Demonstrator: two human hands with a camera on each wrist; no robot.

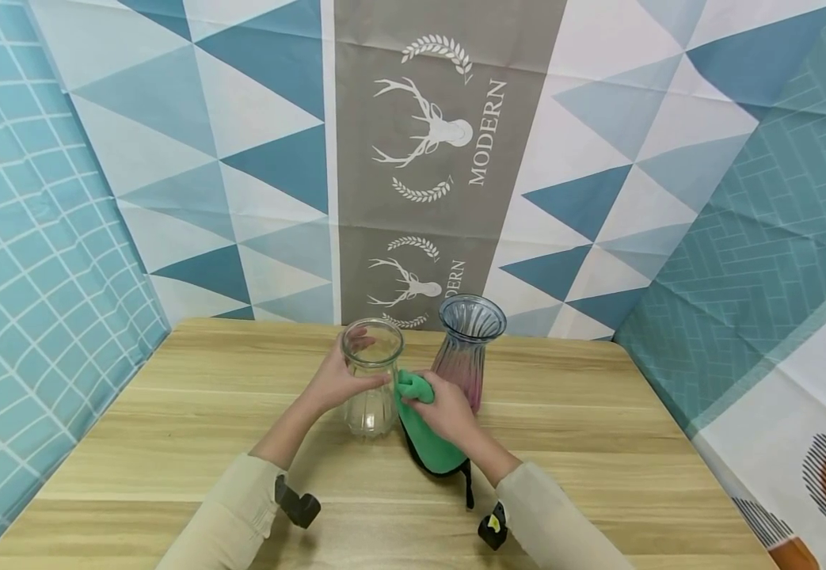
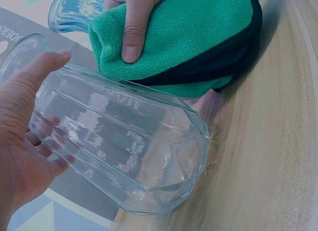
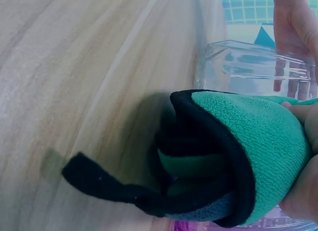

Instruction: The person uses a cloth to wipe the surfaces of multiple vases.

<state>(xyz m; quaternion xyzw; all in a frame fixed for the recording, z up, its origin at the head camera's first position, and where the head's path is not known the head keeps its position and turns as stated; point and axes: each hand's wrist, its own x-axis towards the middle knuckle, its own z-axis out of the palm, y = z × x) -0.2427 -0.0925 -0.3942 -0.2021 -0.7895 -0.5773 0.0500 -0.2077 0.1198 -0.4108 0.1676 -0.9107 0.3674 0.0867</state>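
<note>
My left hand (image 1: 333, 383) holds a clear faceted glass vase (image 1: 372, 413) near its neck, thumb on one side and fingers round the other. The vase stands roughly upright, its wide rim facing up. Pinched in my right hand (image 1: 450, 412) is a green cloth (image 1: 432, 448) with black edging, bunched at the top and hanging down. The cloth lies right against the vase's side in the left wrist view, with the right thumb pressed flat on it. A black loop (image 3: 104, 181) dangles from the cloth's corner.
Just behind the right hand stands a ribbed glass vase (image 1: 471, 324), blue at its flared rim and pink below. The wooden table (image 1: 170, 451) ends at a wall covering (image 1: 270, 237) with triangles. Black cameras are strapped to both wrists.
</note>
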